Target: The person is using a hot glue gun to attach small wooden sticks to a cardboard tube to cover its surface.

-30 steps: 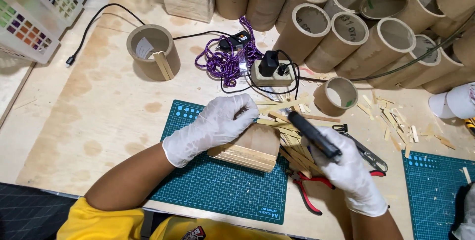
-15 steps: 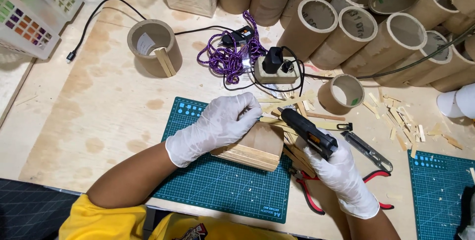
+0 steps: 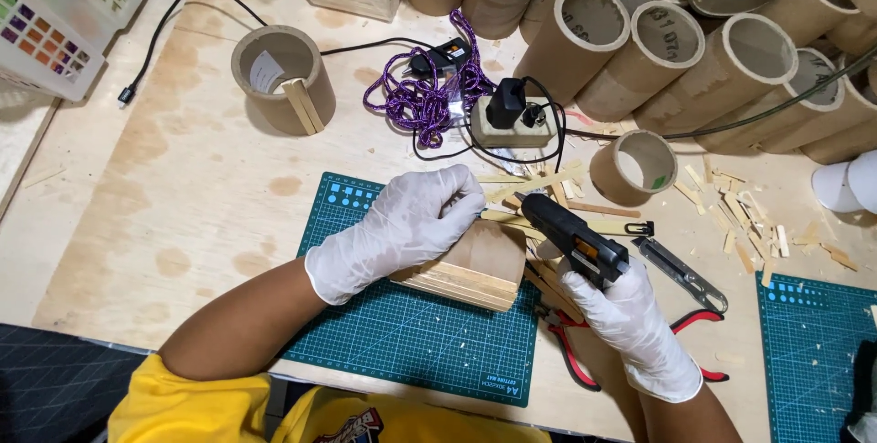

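Both hands [image 3: 402, 228] nearer the glue gun [image 3: 574, 237].

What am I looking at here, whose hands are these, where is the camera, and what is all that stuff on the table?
The camera sits on a person's head and looks down at their own two hands, both in white gloves. The left hand rests on a short cardboard tube lying on its side, partly clad in flat wooden sticks, and pinches one stick at its top. The right hand grips a black glue gun, nozzle pointed toward that stick. Under the tube lies a green cutting mat on a pale wooden table. Around it: loose wooden sticks, red-handled pliers, a power strip with a purple cord, an upright tube, and a stack of long tubes at the back.
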